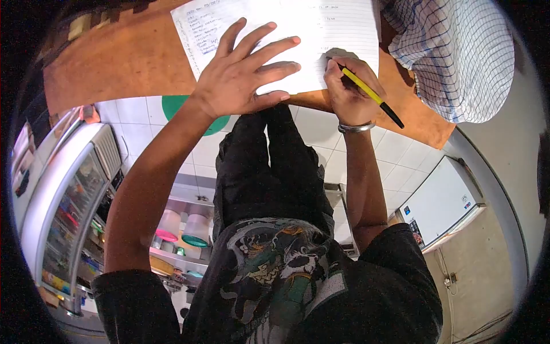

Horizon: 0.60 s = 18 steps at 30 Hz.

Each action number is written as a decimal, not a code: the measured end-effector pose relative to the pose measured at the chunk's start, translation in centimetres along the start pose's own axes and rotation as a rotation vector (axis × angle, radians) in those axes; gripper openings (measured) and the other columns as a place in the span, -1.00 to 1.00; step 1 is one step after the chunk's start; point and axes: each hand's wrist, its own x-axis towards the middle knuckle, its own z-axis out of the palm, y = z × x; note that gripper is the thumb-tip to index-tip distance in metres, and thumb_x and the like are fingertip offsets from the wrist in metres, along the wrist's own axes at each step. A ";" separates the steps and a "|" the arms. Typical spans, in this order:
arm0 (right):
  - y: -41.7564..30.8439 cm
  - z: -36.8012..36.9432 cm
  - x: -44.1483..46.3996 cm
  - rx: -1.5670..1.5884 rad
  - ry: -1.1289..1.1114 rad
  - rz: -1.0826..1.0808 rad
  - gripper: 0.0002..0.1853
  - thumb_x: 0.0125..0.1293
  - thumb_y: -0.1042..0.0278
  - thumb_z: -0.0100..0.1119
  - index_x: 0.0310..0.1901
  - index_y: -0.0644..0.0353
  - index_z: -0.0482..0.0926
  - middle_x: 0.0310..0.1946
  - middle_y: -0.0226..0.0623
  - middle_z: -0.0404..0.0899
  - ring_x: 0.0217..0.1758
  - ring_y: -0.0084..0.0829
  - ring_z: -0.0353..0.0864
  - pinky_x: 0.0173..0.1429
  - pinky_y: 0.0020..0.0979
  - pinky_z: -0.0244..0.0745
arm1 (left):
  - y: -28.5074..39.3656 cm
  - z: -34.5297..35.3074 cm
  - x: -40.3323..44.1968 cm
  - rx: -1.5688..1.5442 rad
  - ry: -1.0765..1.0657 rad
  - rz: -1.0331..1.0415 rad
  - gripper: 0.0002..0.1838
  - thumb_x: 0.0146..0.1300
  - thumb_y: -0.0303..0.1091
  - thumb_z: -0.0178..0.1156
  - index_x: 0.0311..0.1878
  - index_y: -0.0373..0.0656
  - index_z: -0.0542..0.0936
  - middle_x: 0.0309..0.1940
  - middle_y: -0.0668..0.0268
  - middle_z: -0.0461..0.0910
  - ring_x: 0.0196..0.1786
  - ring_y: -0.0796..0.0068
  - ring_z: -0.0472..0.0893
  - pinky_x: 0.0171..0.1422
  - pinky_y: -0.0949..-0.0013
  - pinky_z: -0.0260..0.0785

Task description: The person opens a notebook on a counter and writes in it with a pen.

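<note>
My left hand [243,74] lies with its fingers spread over the lower left part of the lined paper [349,34], holding nothing. Blue handwriting covers the paper's left side, and a few short written lines show on its right side. My right hand [352,89] grips a yellow pen [364,85] with a black end that points down and to the right. The pen's tip is hidden by my fingers near the paper's lower right. A silver bracelet [356,128] circles my right wrist.
The paper rests on a brown wooden table [126,63]. A checked cloth [452,57] hangs over its right side. Beyond the table edge are a glass-fronted cabinet [69,212] at left, shelves with plastic containers [196,226], and a white appliance [441,200] at right.
</note>
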 end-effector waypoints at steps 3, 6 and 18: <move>0.2 -0.2 0.2 -0.043 -0.023 -0.012 -0.87 0.24 0.61 0.45 -0.19 0.35 0.71 -0.34 -0.32 0.74 -0.35 -0.63 0.62 -0.30 -0.58 0.53 | -0.1 0.0 0.1 0.003 -0.011 -0.003 -0.46 0.30 0.28 0.26 0.28 0.35 0.62 0.61 0.51 0.26 0.66 0.16 0.12 0.74 -0.23 -0.24; 0.9 -0.4 -0.8 0.065 0.002 0.148 -0.88 0.25 0.56 0.43 -0.21 0.31 0.69 -0.34 -0.33 0.72 -0.33 -0.58 0.64 -0.24 -0.55 0.55 | 0.0 0.0 0.1 0.018 -0.002 0.001 -0.46 0.30 0.28 0.26 0.29 0.35 0.62 0.61 0.51 0.26 0.66 0.16 0.12 0.74 -0.23 -0.24; 0.8 -0.1 -0.4 0.055 0.018 0.080 -0.87 0.23 0.55 0.43 -0.20 0.29 0.69 -0.35 -0.30 0.72 -0.34 -0.55 0.65 -0.23 -0.54 0.56 | 0.0 -0.3 -0.3 0.011 0.007 0.003 -0.44 0.27 0.26 0.29 0.28 0.32 0.62 0.60 0.52 0.27 0.65 0.15 0.15 0.73 -0.23 -0.20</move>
